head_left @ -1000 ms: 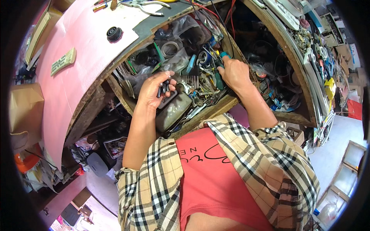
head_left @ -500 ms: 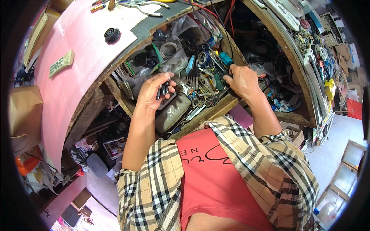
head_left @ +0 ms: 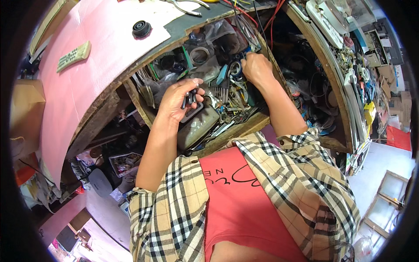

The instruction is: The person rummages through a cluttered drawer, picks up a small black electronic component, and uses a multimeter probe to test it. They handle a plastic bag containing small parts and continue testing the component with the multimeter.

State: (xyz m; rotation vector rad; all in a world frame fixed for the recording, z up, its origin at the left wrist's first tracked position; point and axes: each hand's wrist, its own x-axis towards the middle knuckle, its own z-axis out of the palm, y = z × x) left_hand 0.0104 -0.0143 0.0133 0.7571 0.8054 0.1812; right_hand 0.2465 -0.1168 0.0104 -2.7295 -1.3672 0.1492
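Head — left hand (head_left: 172, 99) holds black pieces (head_left: 183, 103); right hand (head_left: 258, 68) — contact unclear.

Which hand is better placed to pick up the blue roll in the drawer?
Probably the right hand: it is over the drawer, close beside the blue roll, though its grip is unclear. The left hand is farther away and already holds black pieces.

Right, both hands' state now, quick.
Left hand: closed around small black pieces.
Right hand: fingers bent; whether it holds anything cannot be told.
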